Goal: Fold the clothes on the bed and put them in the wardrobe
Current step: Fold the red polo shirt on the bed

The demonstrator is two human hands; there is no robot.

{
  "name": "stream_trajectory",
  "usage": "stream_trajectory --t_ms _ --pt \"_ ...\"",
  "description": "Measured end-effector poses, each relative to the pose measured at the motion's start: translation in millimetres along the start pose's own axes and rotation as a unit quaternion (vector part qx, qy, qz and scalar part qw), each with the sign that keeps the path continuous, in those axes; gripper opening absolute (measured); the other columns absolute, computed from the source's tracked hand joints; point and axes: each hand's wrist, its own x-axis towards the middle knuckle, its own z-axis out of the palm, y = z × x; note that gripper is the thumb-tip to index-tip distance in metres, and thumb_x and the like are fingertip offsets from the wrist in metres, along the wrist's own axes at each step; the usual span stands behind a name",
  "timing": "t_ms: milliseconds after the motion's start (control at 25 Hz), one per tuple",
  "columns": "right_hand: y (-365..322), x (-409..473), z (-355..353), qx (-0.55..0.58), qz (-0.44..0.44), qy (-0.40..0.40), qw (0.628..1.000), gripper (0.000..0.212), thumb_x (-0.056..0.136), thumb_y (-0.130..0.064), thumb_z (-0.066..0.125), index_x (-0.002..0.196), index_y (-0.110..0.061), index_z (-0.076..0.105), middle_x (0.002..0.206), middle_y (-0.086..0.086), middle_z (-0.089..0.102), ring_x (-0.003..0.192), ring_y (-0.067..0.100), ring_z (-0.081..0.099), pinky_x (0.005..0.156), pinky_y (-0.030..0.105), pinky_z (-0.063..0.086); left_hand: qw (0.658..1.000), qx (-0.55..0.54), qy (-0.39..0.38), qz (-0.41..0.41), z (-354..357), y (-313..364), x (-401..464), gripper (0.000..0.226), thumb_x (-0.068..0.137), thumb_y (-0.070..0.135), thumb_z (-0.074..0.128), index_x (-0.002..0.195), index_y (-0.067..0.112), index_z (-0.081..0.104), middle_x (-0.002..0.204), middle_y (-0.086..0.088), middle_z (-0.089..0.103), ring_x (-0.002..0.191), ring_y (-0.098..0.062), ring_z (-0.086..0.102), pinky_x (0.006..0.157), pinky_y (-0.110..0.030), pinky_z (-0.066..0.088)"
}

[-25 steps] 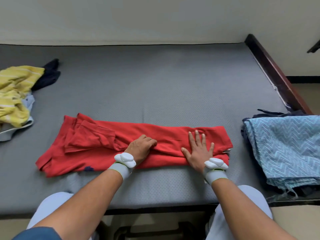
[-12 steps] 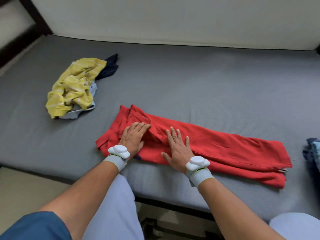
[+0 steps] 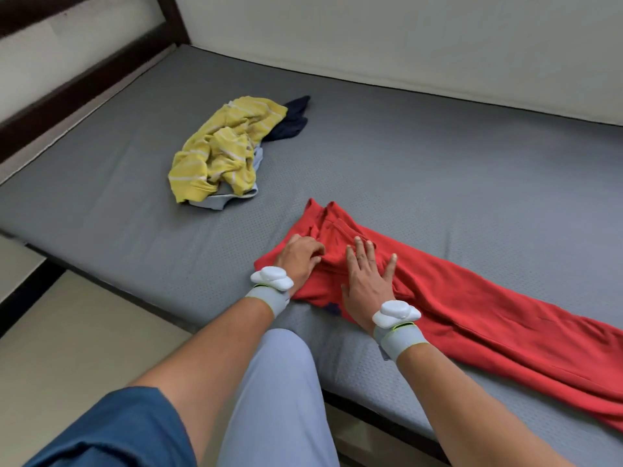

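Grey mattress (image 3: 421, 156) of the bed fills the view, bounded by a pale wall (image 3: 404, 38) on the far side and a dark wooden frame (image 3: 77, 85) at the left end. Left hand (image 3: 300, 256) rests on the left end of the red garment (image 3: 472, 308), fingers curled and bunching a fold of the cloth. Right hand (image 3: 365, 281) lies flat just beside it on the same garment, fingers straight and spread, palm pressing down. Each wrist carries a grey band with a white device (image 3: 272, 278). The red garment is folded into a long strip running from the hands toward the lower right along the near edge of the mattress. Well apart, farther back to the left, lies a crumpled yellow striped garment (image 3: 219, 153) on top of a light blue piece (image 3: 215, 202), with a dark navy piece (image 3: 293, 121) touching its far side.
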Motion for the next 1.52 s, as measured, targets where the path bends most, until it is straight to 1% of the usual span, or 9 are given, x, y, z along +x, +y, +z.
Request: stream_trajectory --t_ms 200,400,640,840,920,1000,1160,1320,1520 --pt "-3.3 1.8 -4.4 -0.001 -0.025 -0.01 1.0 0.078 0.093 -0.038 0.047 0.154 -0.01 0.009 0.163 0.008 -0.003 0.149 0.027 -0.006 0.111 0.066 -0.01 0.993 0.041 0.086 0.067 -26.8 -2.9 -23.9 0.02 0.085 0.033 0.055 0.094 0.017 0.063 0.092 0.0 0.062 0.09 -0.023 0.054 0.08 -0.037 0.046" --pt "-19.6 4.9 6.1 0.066 -0.004 -0.086 0.994 0.124 0.069 -0.084 0.049 0.154 -0.012 -0.005 0.162 0.007 -0.011 0.149 0.024 -0.014 0.11 0.059 -0.018 0.941 -0.01 -0.022 -0.338 -22.6 -8.6 -40.5 0.094 0.067 0.068 0.07 0.138 0.015 0.038 0.136 -0.011 0.05 0.125 -0.034 0.045 0.103 -0.042 0.039" --pt "-35.1 5.6 -7.1 0.248 0.067 -0.08 0.963 0.137 0.059 -0.068 0.073 0.152 -0.023 -0.018 0.162 0.004 0.01 0.15 0.021 0.005 0.116 0.057 -0.009 0.892 -0.282 -0.059 -0.348 -22.9 18.3 10.2 0.043 0.06 0.042 0.073 0.093 0.015 0.07 0.098 -0.009 0.073 0.095 -0.027 0.068 0.087 -0.04 0.054" --pt "4.2 -25.1 -45.8 0.616 0.185 0.231 0.73 0.034 0.1 -0.02 0.046 0.132 -0.025 0.057 0.105 -0.002 0.069 0.089 0.005 0.066 0.085 0.02 0.05 0.972 -0.212 -0.04 -0.091 -34.4 141.1 29.9 0.016 0.069 0.041 0.062 0.072 0.025 0.057 0.076 -0.002 0.066 0.084 -0.029 0.064 0.068 -0.032 0.044" --pt "44.2 -40.8 -69.7 0.702 0.219 0.317 0.599 0.04 0.105 -0.021 0.036 0.104 -0.026 0.076 0.098 -0.002 0.073 0.084 0.004 0.067 0.084 0.019 0.053 0.975 -0.213 -0.049 0.035 -29.8 204.5 35.2 0.022 0.071 0.045 0.061 0.082 0.026 0.059 0.082 0.002 0.067 0.085 -0.025 0.064 0.069 -0.03 0.045" --pt "96.1 -82.9 -82.1 0.685 0.27 0.398 0.547 0.036 0.092 -0.028 0.058 0.123 -0.012 0.065 0.105 0.01 0.072 0.09 0.015 0.068 0.086 0.027 0.055 0.942 -0.263 -0.133 0.159 -17.3 270.9 38.2 0.045 0.076 0.05 0.066 0.114 0.027 0.062 0.108 0.01 0.067 0.099 -0.01 0.063 0.085 -0.024 0.048" --pt "191.9 -159.0 -65.6 0.648 0.522 0.432 0.348 0.038 0.081 -0.027 0.072 0.093 0.006 0.058 0.054 0.003 0.06 0.032 0.009 0.049 0.03 0.014 0.035 0.937 -0.203 -0.217 0.184 59.0 296.5 39.8 0.085 0.075 0.068 0.057 0.144 0.02 0.041 0.142 0.003 0.047 0.132 -0.01 0.041 0.112 -0.022 0.029" --pt "225.2 -191.8 -46.6 0.581 0.608 0.422 0.338 0.051 0.077 -0.017 0.079 0.118 0.002 0.056 0.114 0.01 0.062 0.087 0.016 0.055 0.074 0.021 0.044 0.973 -0.059 -0.223 0.0 125.4 262.4 47.4 0.094 0.073 0.068 0.052 0.147 0.015 0.029 0.151 -0.014 0.031 0.14 -0.031 0.028 0.116 -0.039 0.024" --pt "233.6 -183.4 -33.2 0.575 0.622 0.397 0.354 0.049 0.078 -0.011 0.075 0.12 0.0 0.051 0.107 0.006 0.055 0.093 0.021 0.053 0.083 0.027 0.039 0.949 -0.206 -0.179 -0.159 126.5 266.3 57.1 0.089 0.071 0.031 0.083 0.14 0.014 0.03 0.134 -0.014 0.051 0.122 -0.033 0.051 0.105 -0.04 0.039"
